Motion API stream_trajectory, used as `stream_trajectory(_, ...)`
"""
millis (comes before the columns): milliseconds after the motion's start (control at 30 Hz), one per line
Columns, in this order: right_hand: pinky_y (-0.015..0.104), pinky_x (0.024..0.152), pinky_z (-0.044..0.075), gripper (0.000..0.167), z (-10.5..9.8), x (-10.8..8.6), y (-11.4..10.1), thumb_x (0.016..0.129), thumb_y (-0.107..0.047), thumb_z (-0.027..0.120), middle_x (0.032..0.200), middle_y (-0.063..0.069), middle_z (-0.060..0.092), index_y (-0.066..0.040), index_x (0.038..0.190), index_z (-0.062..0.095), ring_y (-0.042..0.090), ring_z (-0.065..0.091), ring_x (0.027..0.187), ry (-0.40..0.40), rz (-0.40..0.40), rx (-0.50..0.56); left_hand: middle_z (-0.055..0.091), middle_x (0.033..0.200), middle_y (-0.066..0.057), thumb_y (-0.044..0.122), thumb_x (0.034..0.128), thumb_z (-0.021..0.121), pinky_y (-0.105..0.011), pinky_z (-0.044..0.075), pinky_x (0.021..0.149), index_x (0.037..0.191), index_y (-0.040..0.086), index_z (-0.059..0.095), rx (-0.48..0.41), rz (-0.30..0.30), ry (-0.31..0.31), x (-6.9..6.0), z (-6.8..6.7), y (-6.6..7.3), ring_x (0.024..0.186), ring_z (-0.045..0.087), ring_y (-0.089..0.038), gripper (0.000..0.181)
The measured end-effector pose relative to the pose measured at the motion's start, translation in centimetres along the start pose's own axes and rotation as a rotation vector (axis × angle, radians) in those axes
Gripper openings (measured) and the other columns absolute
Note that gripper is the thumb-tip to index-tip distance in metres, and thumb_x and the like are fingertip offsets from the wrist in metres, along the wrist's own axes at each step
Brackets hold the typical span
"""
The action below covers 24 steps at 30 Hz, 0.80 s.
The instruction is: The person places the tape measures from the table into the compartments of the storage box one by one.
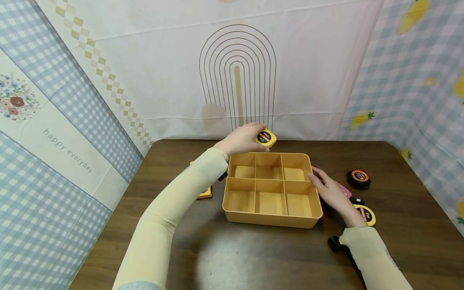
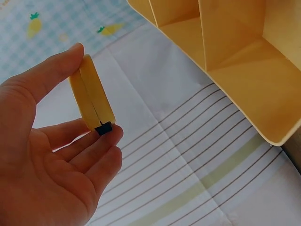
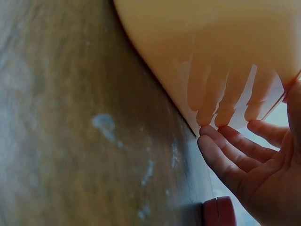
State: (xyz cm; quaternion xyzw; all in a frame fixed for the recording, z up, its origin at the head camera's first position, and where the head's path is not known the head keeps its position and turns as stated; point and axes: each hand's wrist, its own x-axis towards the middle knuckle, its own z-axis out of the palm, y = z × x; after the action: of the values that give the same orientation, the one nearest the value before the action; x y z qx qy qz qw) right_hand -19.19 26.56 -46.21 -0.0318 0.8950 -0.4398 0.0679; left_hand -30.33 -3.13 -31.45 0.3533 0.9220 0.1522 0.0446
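My left hand (image 1: 244, 139) pinches a yellow tape measure (image 1: 266, 138) with a black "2m" label, held above the back edge of a tan divided box (image 1: 270, 220). In the left wrist view the tape measure (image 2: 93, 94) is edge-on between thumb and fingers, its black end tab pointing down. My right hand (image 1: 329, 192) holds the box's right side, thumb at the rim. The right wrist view shows its fingertips (image 3: 207, 131) against the box's glossy outer wall (image 3: 188, 52). All the box's compartments look bare inside.
Right of the box lie a black-and-orange tape measure (image 1: 359, 179), a pink item (image 1: 345, 191) partly behind my right hand and a yellow tape measure (image 1: 367, 214). A yellow-orange item (image 1: 206, 193) sits left, partly hidden by my left arm. Printed cloth hangs behind the wooden table (image 1: 188, 249).
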Motion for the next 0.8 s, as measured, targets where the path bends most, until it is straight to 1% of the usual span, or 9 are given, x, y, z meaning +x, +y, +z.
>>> stream_trajectory(133, 0.07, 0.107, 0.031, 0.076, 0.5, -0.8, -0.2, 0.106, -0.054, 0.037, 0.157, 0.036, 0.025, -0.003, 0.16, 0.019, 0.055, 0.031, 0.139, 0.009, 0.006, -0.001, 0.052, 0.144, -0.009, 0.045, 0.0897, 0.075, -0.031, 0.045, 0.096, 0.152, 0.007, 0.042, 0.035, 0.009, -0.019, -0.2, 0.1, 0.7, 0.119, 0.053, -0.018, 0.081)
stream_trajectory(300, 0.07, 0.107, 0.031, 0.078, 1.3, -1.8, -0.4, 0.106, -0.056, 0.036, 0.156, 0.036, 0.025, -0.003, 0.16, 0.02, 0.055, 0.031, 0.138, 0.023, 0.013, -0.001, 0.053, 0.143, -0.007, 0.044, 0.0896, 0.076, -0.028, 0.046, 0.094, 0.152, 0.007, 0.042, 0.036, 0.028, -0.04, -0.5, 0.3, 1.4, 0.115, 0.053, -0.016, 0.08)
stream_trajectory(500, 0.07, 0.107, 0.031, 0.077, 0.6, -1.2, -0.4, 0.106, -0.055, 0.037, 0.156, 0.036, 0.026, -0.003, 0.16, 0.02, 0.055, 0.031, 0.139, 0.013, 0.008, -0.001, 0.048, 0.15, -0.009, 0.045, 0.0898, 0.075, -0.029, 0.042, 0.103, 0.155, 0.007, 0.038, 0.05, 0.023, -0.062, 0.5, 0.2, 2.3, 0.127, 0.05, -0.018, 0.084)
stream_trajectory(633, 0.07, 0.107, 0.032, 0.076, 0.2, -0.9, -0.4, 0.106, -0.054, 0.037, 0.156, 0.036, 0.026, -0.003, 0.16, 0.021, 0.055, 0.032, 0.138, 0.01, 0.0, 0.004, 0.049, 0.149, -0.008, 0.045, 0.0899, 0.075, -0.029, 0.043, 0.101, 0.155, 0.008, 0.038, 0.06, 0.031, -0.066, 1.3, 0.0, 2.9, 0.125, 0.051, -0.018, 0.083)
stream_trajectory(800, 0.068, 0.107, 0.034, 0.075, -0.2, -0.4, -0.3, 0.106, -0.052, 0.04, 0.153, 0.035, 0.032, -0.001, 0.159, 0.022, 0.053, 0.037, 0.136, 0.009, -0.006, 0.024, 0.05, 0.147, -0.005, 0.045, 0.0905, 0.074, -0.029, 0.044, 0.1, 0.154, 0.009, 0.04, 0.07, 0.039, -0.07, 2.0, 0.1, 3.3, 0.123, 0.052, -0.015, 0.081)
